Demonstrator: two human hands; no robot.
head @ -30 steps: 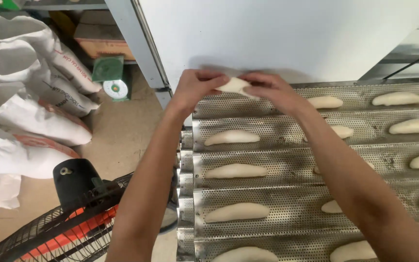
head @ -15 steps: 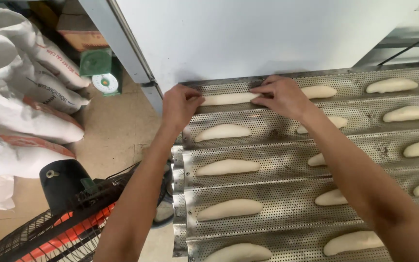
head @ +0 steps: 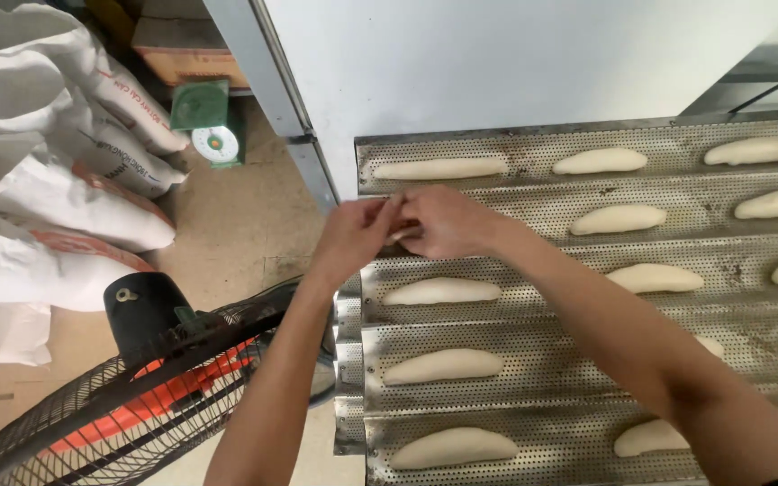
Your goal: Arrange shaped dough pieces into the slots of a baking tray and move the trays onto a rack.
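Both hands meet over the second channel of the perforated metal baguette tray (head: 533, 202), fingertips pressed together. The left hand (head: 357, 236) and the right hand (head: 447, 220) are each pinched narrow, and a sliver of pale dough (head: 401, 235) shows between them — it seems to be a piece held by both hands, though most of it is hidden behind the fingers, so its shape cannot be told.

Just beyond the hands, in the far channel, lies a long stretched dough piece (head: 440, 168). Just below the hands, in the next channel toward the person, sits another shaped loaf (head: 441, 292), and further down the same column come two more — one (head: 443, 365) under the left forearm's side and one (head: 453, 447) nearest the person. To the right of the hands, past the right forearm, more shaped pieces sit in their channels, such as one (head: 599, 161) in the far row and one (head: 617, 219) level with the hands.

To the left of the left hand the floor drops away: a small green kitchen scale (head: 212, 123) stands well off to the upper left, white flour sacks (head: 56, 180) are piled beyond it, and a black floor fan with orange blades (head: 128, 396) sits under the left forearm.
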